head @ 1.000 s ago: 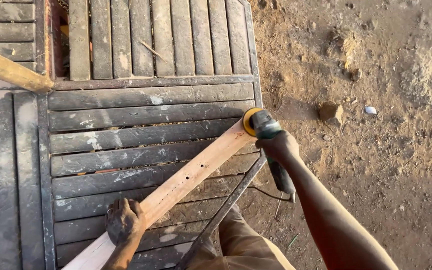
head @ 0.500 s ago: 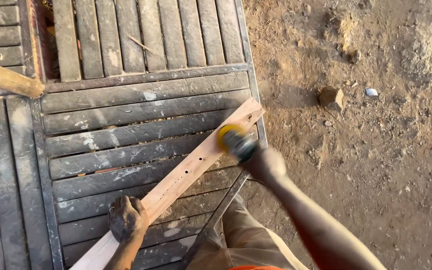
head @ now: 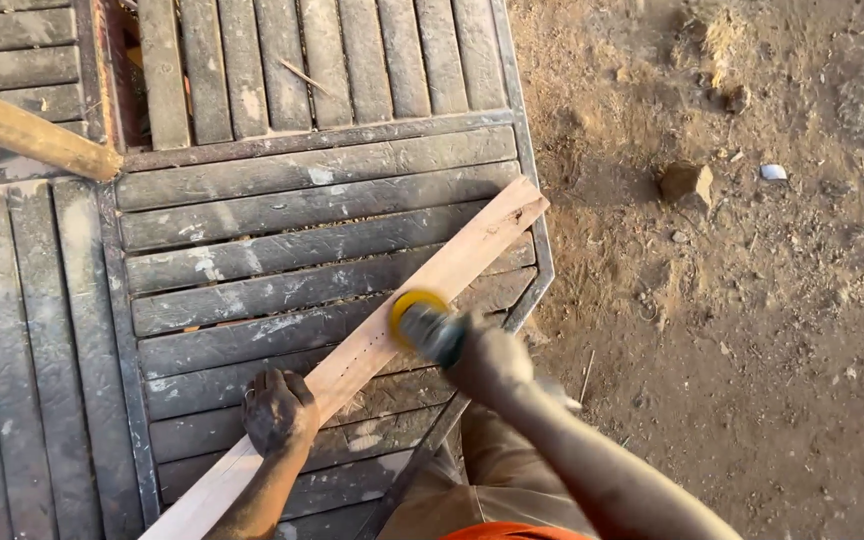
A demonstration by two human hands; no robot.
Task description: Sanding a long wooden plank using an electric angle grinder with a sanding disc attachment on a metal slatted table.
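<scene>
A long pale wooden plank (head: 452, 270) lies slanted across a dark slatted metal-framed bench top (head: 282, 200). My left hand (head: 277, 408) presses down on the plank's lower part, fingers curled over it. My right hand (head: 487, 360) grips a power sander (head: 427, 322) whose yellow disc rests on the plank near its middle. The plank's far end reaches the bench's right edge.
A round wooden pole (head: 27, 130) juts in from the upper left over the slats. Bare dusty ground lies to the right, with a stone (head: 685, 182) and a small pale bit of litter (head: 772, 172). My trousered legs show at the bottom edge.
My right hand has drawn the sander down the plank from its far end toward the middle. My left hand has stayed pressed on the plank.
</scene>
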